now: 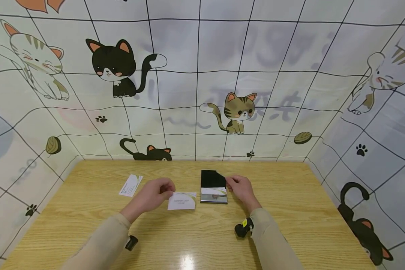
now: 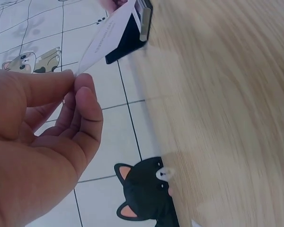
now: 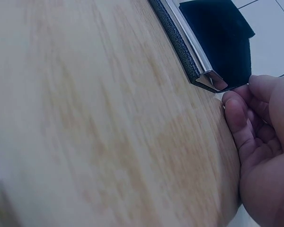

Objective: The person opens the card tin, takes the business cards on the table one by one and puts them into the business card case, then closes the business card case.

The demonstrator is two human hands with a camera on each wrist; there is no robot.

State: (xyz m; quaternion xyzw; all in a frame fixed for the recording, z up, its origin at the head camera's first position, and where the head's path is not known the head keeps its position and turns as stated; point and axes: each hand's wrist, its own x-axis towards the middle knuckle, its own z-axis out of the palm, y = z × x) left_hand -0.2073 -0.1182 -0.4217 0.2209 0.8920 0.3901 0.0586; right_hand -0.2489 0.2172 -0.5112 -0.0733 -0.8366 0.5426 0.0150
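Note:
Between the thumb and fingers of my left hand (image 1: pixel 153 195) is the corner of a white business card (image 1: pixel 181 201) with a printed logo and green edge. The left wrist view shows the same card (image 2: pixel 102 42) slanting away from the fingertips. To its right a business card case (image 1: pixel 213 200) lies opened on the table, its black flap (image 1: pixel 209 179) folded back. A white card (image 1: pixel 213 191) shows inside the metal part. My right hand (image 1: pixel 241 187) pinches the right edge of the flap; in the right wrist view thumb and forefinger meet at the flap's edge (image 3: pixel 227 52).
Another business card (image 1: pixel 131 185) lies on the wooden table (image 1: pixel 189 240), left of my left hand. Behind the table's back edge rises a sheet (image 1: pixel 175 90) printed with cats and grid lines, which also runs along both sides.

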